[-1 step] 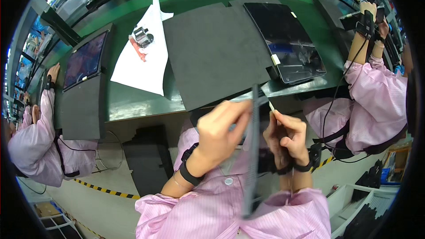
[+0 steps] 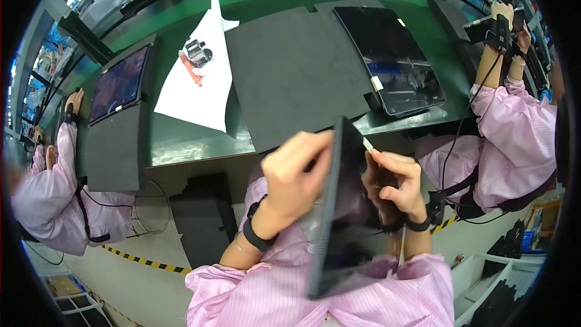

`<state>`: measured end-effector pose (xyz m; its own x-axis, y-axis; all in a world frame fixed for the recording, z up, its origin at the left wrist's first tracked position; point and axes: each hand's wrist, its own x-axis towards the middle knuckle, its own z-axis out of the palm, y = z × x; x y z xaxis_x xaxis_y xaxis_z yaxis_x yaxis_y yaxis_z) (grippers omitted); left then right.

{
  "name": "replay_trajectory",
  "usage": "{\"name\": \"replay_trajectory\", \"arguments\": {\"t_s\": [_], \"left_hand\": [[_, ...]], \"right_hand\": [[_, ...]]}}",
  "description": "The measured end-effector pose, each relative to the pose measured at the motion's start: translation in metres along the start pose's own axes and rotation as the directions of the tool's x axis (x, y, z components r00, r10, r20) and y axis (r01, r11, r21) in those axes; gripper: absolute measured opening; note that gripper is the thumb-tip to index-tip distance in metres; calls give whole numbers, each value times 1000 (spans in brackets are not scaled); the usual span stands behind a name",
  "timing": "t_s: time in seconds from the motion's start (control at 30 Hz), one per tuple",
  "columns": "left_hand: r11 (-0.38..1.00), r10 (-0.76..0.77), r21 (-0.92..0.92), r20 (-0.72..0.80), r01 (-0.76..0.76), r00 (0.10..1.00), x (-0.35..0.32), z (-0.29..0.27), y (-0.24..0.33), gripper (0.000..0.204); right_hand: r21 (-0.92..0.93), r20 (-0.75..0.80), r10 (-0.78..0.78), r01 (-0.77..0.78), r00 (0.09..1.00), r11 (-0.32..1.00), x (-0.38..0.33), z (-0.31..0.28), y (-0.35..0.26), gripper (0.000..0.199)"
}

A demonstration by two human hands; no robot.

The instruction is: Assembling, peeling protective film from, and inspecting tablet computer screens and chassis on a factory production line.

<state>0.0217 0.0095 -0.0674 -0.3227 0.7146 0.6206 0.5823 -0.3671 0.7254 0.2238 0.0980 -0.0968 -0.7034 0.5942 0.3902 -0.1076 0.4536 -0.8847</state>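
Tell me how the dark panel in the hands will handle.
The panel looks stiff: held on edge, it stays straight. Its glossy face may be slippery and easily scratched. The left hand and right hand both grip it, suggesting some weight.

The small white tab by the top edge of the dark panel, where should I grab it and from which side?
Pinch the white tab at its free end, coming from the right, probably with thumb and forefinger. It juts out past the upright dark panel, and the right hand is already there.

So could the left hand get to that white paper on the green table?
Probably not right away. The left hand is gripping the dark panel held on edge. The white paper lies uncovered on the table ahead, so it must let go first.
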Motion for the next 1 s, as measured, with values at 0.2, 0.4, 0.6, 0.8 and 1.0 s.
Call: {"name": "replay_trajectory", "arguments": {"t_s": [0.2,0.4,0.6,0.8,1.0], "left_hand": [[758,-302,-536,214,370,929,11,-35,2,53],[829,-298,-345,393,440,870,1,-79,26,30],[919,-228,-331,0,215,974,-8,-43,19,16],[972,-161,-197,-146,131,976,-15,-23,7,16],[973,-184,-164,-137,161,973,-14,-18,3,14]], "right_hand": [[-616,171,-392,408,904,673,41,-2,-40,49],[-827,259,-472,446,843,342,25,18,-60,49],[-790,193,-595,484,780,377,17,24,-31,49],[-855,142,-515,367,845,366,4,39,-30,37],[-847,92,-503,333,859,414,2,40,-27,40]]}}
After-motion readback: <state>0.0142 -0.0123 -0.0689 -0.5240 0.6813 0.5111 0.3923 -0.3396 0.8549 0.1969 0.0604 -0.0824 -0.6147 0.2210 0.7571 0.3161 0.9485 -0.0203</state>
